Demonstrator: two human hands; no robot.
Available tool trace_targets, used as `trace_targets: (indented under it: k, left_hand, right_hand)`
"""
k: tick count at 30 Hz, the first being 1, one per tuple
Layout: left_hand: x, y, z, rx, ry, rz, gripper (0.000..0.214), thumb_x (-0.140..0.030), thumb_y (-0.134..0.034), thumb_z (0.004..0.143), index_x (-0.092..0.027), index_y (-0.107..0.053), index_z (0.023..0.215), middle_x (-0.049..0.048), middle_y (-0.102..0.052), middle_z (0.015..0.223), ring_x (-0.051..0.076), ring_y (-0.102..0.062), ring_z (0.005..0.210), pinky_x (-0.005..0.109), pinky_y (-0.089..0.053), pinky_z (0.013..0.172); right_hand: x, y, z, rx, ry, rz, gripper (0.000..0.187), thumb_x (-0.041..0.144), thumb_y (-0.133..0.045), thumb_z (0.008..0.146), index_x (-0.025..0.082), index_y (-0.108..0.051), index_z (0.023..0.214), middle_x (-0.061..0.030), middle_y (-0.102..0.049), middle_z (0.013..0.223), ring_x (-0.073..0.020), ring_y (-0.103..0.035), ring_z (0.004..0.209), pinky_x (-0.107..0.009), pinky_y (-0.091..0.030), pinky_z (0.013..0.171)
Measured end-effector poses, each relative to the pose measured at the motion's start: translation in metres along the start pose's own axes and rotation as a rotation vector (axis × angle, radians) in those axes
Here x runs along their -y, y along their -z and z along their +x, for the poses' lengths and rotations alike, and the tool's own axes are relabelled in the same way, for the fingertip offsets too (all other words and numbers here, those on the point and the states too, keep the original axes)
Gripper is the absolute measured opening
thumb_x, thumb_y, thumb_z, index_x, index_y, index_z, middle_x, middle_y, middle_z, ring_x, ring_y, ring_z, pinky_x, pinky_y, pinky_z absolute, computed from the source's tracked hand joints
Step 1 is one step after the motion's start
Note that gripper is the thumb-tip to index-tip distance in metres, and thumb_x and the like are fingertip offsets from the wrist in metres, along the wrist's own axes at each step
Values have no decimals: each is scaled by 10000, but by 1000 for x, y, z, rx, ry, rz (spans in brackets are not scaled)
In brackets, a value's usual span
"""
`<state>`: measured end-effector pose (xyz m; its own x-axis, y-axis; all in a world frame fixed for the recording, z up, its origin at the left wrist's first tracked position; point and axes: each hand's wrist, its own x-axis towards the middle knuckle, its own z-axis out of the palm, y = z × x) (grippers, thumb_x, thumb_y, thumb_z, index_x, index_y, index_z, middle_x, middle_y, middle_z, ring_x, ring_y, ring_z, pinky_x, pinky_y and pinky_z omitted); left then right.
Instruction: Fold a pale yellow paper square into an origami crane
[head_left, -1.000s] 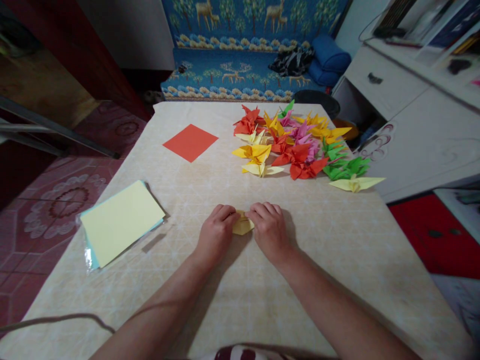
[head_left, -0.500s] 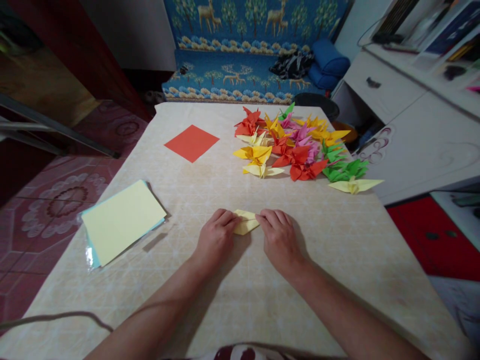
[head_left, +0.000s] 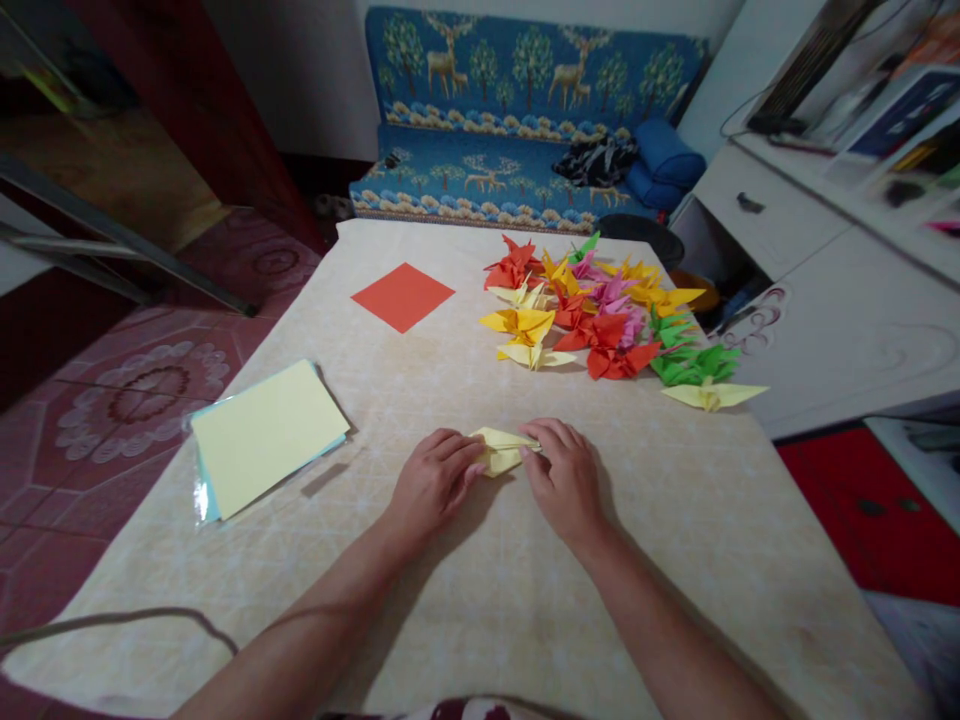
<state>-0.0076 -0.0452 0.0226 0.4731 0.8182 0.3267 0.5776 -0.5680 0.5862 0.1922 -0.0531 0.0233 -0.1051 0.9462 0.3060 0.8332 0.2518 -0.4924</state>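
A small folded piece of pale yellow origami paper (head_left: 498,456) lies on the cloth-covered table (head_left: 420,600), with a crease line running along its length. My left hand (head_left: 436,478) has its fingers closed on the paper's left end and hides that part. At the other end, my right hand (head_left: 562,470) pinches the narrow tip between thumb and fingers. Beyond my hands to the right sit several folded paper cranes (head_left: 600,330) in red, orange, yellow, pink and green. One pale yellow crane (head_left: 711,397) is at the near right of the group.
A flat red paper square (head_left: 403,298) lies toward the far left of the table. Nearer on the left is a stack of yellow and blue paper sheets (head_left: 270,438) on a clear plastic wrapper. A cord (head_left: 127,618) crosses the near left corner. Behind stands a blue patterned sofa (head_left: 487,150).
The view has shifted, so the scene sits slightly lower and to the right. My right thumb now shows against the paper's right tip, and more of that end is visible.
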Motion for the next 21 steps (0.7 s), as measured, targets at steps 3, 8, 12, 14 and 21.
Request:
trace_targets:
  k: [3,8,12,14,21]
  left_hand:
    - [3,-2,1,-66,111,-102,311,-204,-430,905,-155,-611,1153,102,-677,958,182,-595,880,302,-485,785]
    - [11,-8,2,-153,255,-198,377,-189,-493,865,-189,-555,1237,74,-698,913,161,-636,806,272,-498,737]
    - [14,-10,2,-167,260,-266,424,-124,-543,798,-201,-570,1213,57,-691,909,163,-642,825,295,-512,772]
    - [13,-10,2,-194,240,-263,424,-107,-561,772,-194,-591,1186,62,-663,928,156,-629,821,293,-515,755]
    - [13,-5,5,-234,247,-289,381,-164,-620,743,-177,-635,1124,85,-660,984,185,-628,875,314,-513,763]
  right_hand:
    - [2,-3,7,31,-22,-30,204,223,-561,841,216,-634,1031,-50,-630,1030,-207,-547,967,-328,-383,854]
    - [10,-6,29,101,-84,-99,100,310,-589,842,241,-655,812,-16,-639,854,-160,-575,800,-280,-373,707]
    - [16,-10,42,151,-61,-150,122,299,-724,717,225,-629,736,-13,-633,790,-168,-568,774,-285,-358,686]
    - [17,-11,43,152,-42,-135,133,266,-741,689,220,-617,684,-11,-631,766,-175,-569,771,-288,-359,681]
    - [14,-17,28,104,-50,251,104,244,-654,753,243,-564,700,38,-622,656,-123,-554,588,-225,-372,557]
